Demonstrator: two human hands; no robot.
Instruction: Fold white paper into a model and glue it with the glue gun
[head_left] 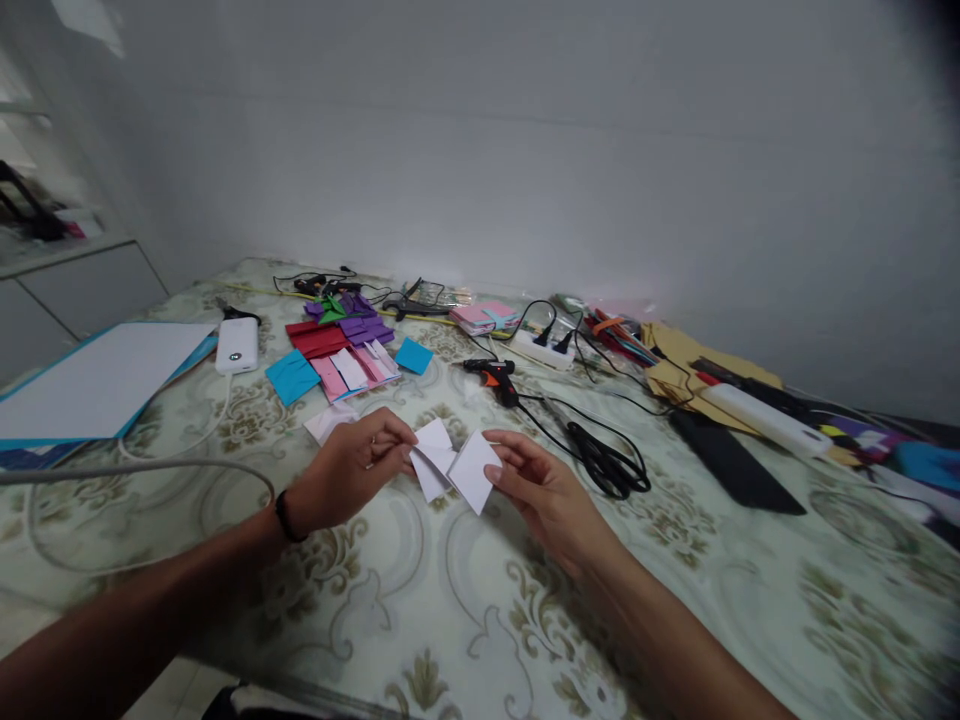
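Observation:
My left hand [356,468] pinches the left part of a folded white paper [433,462] between thumb and fingers. My right hand [536,487] grips the right part, a squarish white flap [475,472], with the thumb on its face. The folds meet in the middle between both hands, just above the patterned tablecloth. Behind my left hand lies another white folded paper [328,422], partly hidden by it. Folded pink and white papers [356,368] lie beyond the hands, with blue paper squares [292,377] beside them.
A glue gun [491,375] with a coiled black cable [607,460] lies ahead to the right. Farther back is a white power strip [544,348] with plugs. A white power bank [237,345] and large paper sheets [97,380] lie on the left. A black slab [735,462] rests on the right.

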